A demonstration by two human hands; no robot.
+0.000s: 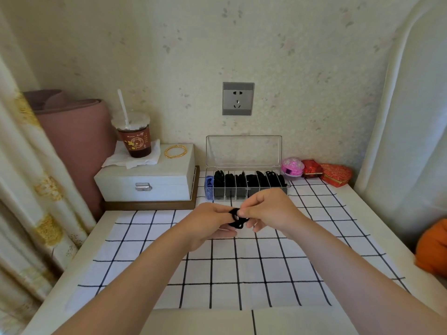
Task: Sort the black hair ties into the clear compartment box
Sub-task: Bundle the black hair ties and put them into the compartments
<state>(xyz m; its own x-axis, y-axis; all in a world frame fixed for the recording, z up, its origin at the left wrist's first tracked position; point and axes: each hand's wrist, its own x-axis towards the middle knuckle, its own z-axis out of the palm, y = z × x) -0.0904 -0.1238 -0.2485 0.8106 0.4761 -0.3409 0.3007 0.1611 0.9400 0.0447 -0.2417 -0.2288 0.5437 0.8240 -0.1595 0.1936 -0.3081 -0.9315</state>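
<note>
Both hands meet above the checked cloth, just in front of the clear compartment box (244, 163). Between them is a small bunch of black hair ties (236, 218). My left hand (208, 223) holds the bunch with curled fingers. My right hand (268, 209) pinches a tie at the top of the bunch. The box stands against the wall with its lid raised. Several of its compartments hold black hair ties (249, 181), and a blue item (209, 186) fills the leftmost end.
A white jewellery box (147, 182) stands at the left, carrying an iced drink cup with straw (134, 136) on a tissue and a gold bangle (175, 151). Right of the clear box sit a pink ball (292, 166) and red fabric boxes (335, 175). An orange cushion (433, 250) lies at the right edge.
</note>
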